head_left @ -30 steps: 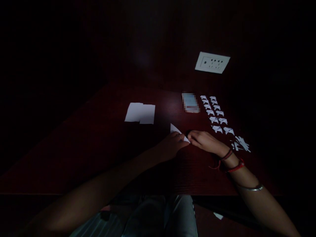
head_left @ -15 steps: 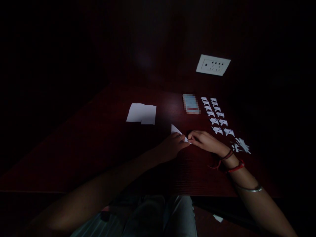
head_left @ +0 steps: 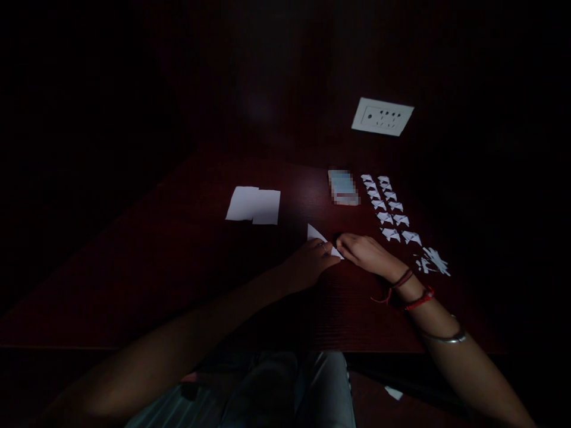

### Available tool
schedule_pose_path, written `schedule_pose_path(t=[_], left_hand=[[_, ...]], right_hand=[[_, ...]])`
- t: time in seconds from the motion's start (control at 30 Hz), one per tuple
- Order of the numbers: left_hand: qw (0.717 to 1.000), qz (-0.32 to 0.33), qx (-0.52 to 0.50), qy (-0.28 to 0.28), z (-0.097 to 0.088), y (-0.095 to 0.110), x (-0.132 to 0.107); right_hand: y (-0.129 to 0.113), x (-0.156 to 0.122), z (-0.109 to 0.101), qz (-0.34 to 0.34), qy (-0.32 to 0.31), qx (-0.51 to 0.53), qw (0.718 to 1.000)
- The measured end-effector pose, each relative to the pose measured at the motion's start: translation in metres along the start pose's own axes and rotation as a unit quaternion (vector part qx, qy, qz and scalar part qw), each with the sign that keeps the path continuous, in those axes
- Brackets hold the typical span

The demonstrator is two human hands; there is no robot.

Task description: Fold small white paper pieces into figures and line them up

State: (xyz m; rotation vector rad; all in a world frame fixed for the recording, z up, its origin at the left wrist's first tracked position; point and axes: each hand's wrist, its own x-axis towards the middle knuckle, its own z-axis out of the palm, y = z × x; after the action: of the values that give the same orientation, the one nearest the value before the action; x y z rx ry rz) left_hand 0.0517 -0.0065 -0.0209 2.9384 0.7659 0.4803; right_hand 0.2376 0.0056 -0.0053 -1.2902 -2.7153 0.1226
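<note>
A white sheet of paper folded to a point (head_left: 314, 232) lies on the dark red table, partly hidden under my fingers. My left hand (head_left: 314, 258), with a ring on one finger, holds it down against the tabletop. At the paper's right edge is my right hand (head_left: 359, 249), its fingers curled together along the fold; the fingertips are partly hidden. To the right of that hand stand two rows of small folded white paper pieces (head_left: 391, 234). A heap of thin white paper strips (head_left: 435, 261) lies nearer to me.
Two overlapping flat sheets of white paper (head_left: 266, 207) rest left of my hands. A blurred-out phone (head_left: 343, 187) lies farther back. A white wall socket panel (head_left: 382, 117) is above the table's far side. A paper scrap (head_left: 393, 393) lies on the floor.
My right hand's fingers have shifted slightly up and left along the paper's edge and curled more. My left hand stays on the paper. The whole view has drifted slightly.
</note>
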Motion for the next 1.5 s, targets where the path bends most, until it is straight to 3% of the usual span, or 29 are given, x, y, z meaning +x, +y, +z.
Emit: schedule_pose_path(t=[0.2, 0.4, 0.6, 0.83, 1.0, 1.13, 1.23, 1.37, 1.43, 1.5], left_hand=[[1.0, -0.001, -0.009, 0.003, -0.001, 0.0, 0.0], [0.999, 0.003, -0.04, -0.006, -0.003, -0.004, -0.003], [0.996, 0.007, -0.074, 0.047, -0.006, -0.008, -0.001], [0.99, -0.042, -0.024, 0.133, -0.004, -0.013, 0.003], [0.982, -0.082, 0.007, 0.168, -0.001, -0.013, 0.003], [0.988, -0.034, 0.001, 0.148, 0.006, 0.004, 0.016], [0.99, 0.016, -0.024, 0.135, 0.015, 0.032, 0.04], [0.989, 0.017, -0.04, 0.141, 0.02, 0.064, 0.074], [0.989, 0.007, -0.038, 0.14, 0.017, 0.064, 0.08], [0.991, -0.002, -0.032, 0.131, 0.012, 0.05, 0.074]], right_hand=[[0.001, 0.001, 0.001, 0.015, 0.018, 0.022, 0.999], [0.008, -0.002, -0.002, 0.02, 0.082, 0.152, 0.985], [0.018, -0.017, -0.016, 0.081, 0.152, 0.194, 0.966], [0.027, -0.075, -0.039, 0.172, 0.191, 0.123, 0.958], [0.054, -0.133, -0.044, 0.29, 0.228, 0.043, 0.928], [0.07, -0.154, -0.041, 0.356, 0.208, 0.052, 0.91], [0.071, -0.158, -0.04, 0.367, 0.194, 0.065, 0.907], [0.069, -0.16, -0.04, 0.367, 0.198, 0.047, 0.907], [0.07, -0.162, -0.04, 0.368, 0.202, 0.031, 0.907], [0.071, -0.161, -0.038, 0.367, 0.208, 0.024, 0.906]])
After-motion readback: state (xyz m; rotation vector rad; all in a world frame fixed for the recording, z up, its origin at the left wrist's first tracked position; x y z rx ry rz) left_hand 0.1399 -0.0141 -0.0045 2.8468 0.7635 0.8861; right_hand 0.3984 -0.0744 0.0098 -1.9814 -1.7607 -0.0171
